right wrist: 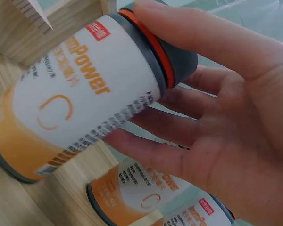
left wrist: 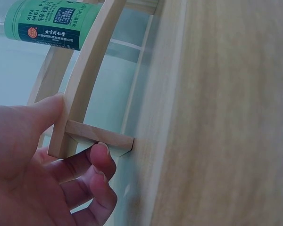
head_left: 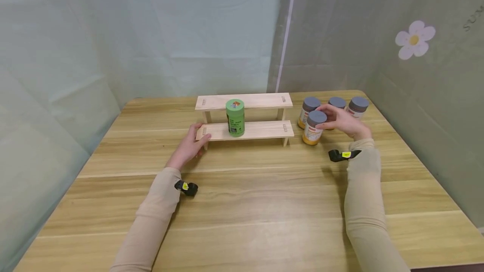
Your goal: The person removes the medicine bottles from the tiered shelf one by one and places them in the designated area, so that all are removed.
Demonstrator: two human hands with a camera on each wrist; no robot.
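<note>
A two-step wooden rack (head_left: 261, 130) stands toward the back of the table. My left hand (head_left: 189, 147) grips the left end of its lower step, thumb on top and fingers curled below, as the left wrist view shows. On that step a green supplement bottle (head_left: 236, 121) stands upright. To the right of the rack, my right hand (head_left: 345, 121) holds a white and orange vitamin bottle (head_left: 312, 133) by its grey lid, thumb on one side and fingers on the other. In the right wrist view the bottle's label (right wrist: 80, 80) faces the camera.
More vitamin bottles of the same kind stand close behind and beside the right hand, one (head_left: 309, 106) at the left, one (head_left: 336, 102) in the middle and one (head_left: 357, 105) at the right. Curtains (head_left: 211, 32) hang behind the wooden table (head_left: 264, 205).
</note>
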